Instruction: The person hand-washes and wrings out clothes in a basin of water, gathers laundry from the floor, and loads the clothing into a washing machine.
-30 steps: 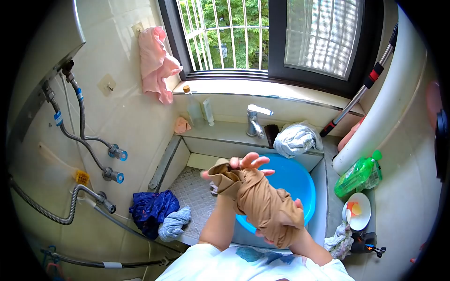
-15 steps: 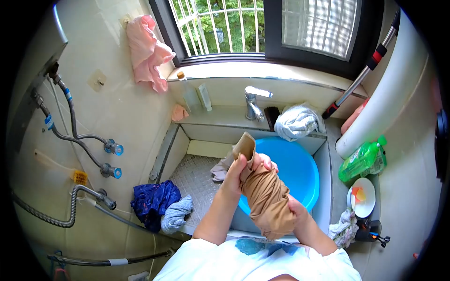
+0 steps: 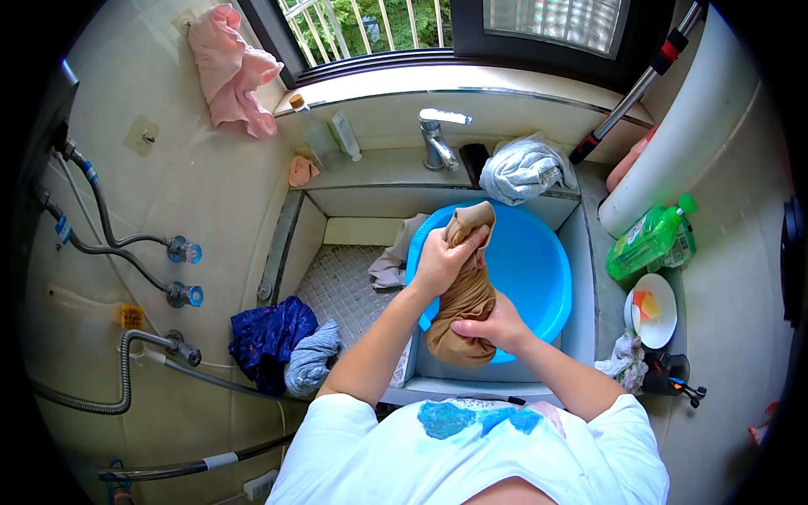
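Note:
A bunched brown cloth garment is held in both hands over the near left side of a blue basin. My left hand is closed round its upper part, with the end sticking up past the fingers. Lower down, my right hand grips the thick, rounded end from the right side. The basin sits in a tiled sink. Beside it on the left, a greyish-beige cloth lies on the sink floor, partly hidden by the basin.
A chrome faucet stands behind the basin, near a rolled grey-blue cloth. Dark blue clothing and a grey-blue cloth lie at the sink's left corner. A green bottle and white bowl are on the right ledge.
The brown garment has moved up and away from my body, and its far end has turned. My right hand has shifted to grip it more visibly. The camera view has tilted down.

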{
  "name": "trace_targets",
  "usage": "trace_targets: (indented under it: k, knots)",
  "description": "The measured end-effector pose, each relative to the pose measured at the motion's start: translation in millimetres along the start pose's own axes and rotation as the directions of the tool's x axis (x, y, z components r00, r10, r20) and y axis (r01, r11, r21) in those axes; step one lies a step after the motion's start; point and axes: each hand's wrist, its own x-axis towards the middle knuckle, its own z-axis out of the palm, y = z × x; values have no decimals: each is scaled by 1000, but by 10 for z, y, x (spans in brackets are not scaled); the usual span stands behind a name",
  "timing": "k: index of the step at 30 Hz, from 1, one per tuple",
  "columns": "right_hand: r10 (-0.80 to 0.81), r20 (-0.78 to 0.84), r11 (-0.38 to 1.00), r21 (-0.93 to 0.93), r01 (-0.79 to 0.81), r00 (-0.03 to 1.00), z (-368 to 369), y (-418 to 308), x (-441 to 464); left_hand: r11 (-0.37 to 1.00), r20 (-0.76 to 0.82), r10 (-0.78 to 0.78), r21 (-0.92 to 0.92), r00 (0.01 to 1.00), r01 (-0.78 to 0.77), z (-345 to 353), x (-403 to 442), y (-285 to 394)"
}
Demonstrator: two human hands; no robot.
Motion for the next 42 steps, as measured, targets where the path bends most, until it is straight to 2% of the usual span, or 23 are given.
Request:
trace_targets:
  k: [6,8,10,12,15,16,19,20,21,23,24,25,26,27,29,30,31,33,34,37,40,41,42]
  knots:
    - [-140,-133,971,-214,109,981,-53,378,185,972,-119,58,231,991,-29,-73,101,-350]
    - [-155,-170,951,-293,101,973,-79,520,269,953,-143,81,300,986,-35,-86,120,-471]
    - [-182,-206,922,-375,94,961,-88,576,302,859,-251,217,507,943,-63,-68,131,-579]
    - [-161,-301,880,-476,-2,940,-61,615,298,873,-286,197,487,938,-35,-110,123,-695]
    - [-233,-258,912,-393,119,938,-152,788,253,914,-360,171,405,917,-11,-222,105,-869]
    - [-134,-261,982,-162,93,956,-148,712,198,942,-415,153,334,897,-6,-274,110,-924]
    - [-246,-128,768,-630,113,961,-215,498,85,950,-489,117,308,864,46,-278,53,-854]
    - [-243,-131,770,-629,109,961,-198,470,54,927,-473,139,372,870,54,-226,45,-796]
    - [-200,-98,832,-543,116,975,-186,441,50,898,-455,166,437,875,56,-174,51,-703]
    - [-159,-58,885,-451,117,985,-198,383,41,892,-340,47,438,939,113,-171,34,-566]
    - [11,15,994,-109,-9,1000,-243,356,34,914,-289,55,401,956,68,-194,35,-543]
    - [142,142,957,232,-172,980,-285,310,25,932,-236,67,361,969,24,-219,41,-502]
    - [165,267,883,389,-263,949,-319,236,-17,966,-163,-77,231,984,114,-300,32,-427]
    - [165,266,882,391,-263,950,-328,204,-75,968,-123,-169,165,978,188,-340,4,-238]
    - [92,340,569,754,-329,936,-318,218,-212,963,7,-120,-243,993,118,-591,109,-295]
    - [20,351,518,797,-310,936,-288,244,-254,947,34,-47,-317,998,55,-535,31,-75]
    - [23,353,515,798,-314,935,-259,238,-260,844,244,73,-532,967,71,-638,65,-142]
    - [-151,533,295,828,-477,833,-182,155,-263,885,130,229,-440,965,-151,-469,-4,3]
    - [-153,532,296,828,-475,832,-134,107,-256,886,131,230,-439,964,-152,-459,28,-41]
    - [-215,565,182,824,-536,796,-45,-37,-225,741,375,487,-655,789,-147,-475,128,-314]
    - [-262,592,193,806,-560,762,-66,-134,-181,579,364,381,-811,850,88,-412,-6,-473]
    - [-291,563,165,826,-539,774,-85,-151,-179,578,365,381,-811,850,90,-392,-90,-480]
    - [-320,531,138,846,-515,785,-111,-161,-174,631,312,256,-771,915,87,-327,-179,-380]
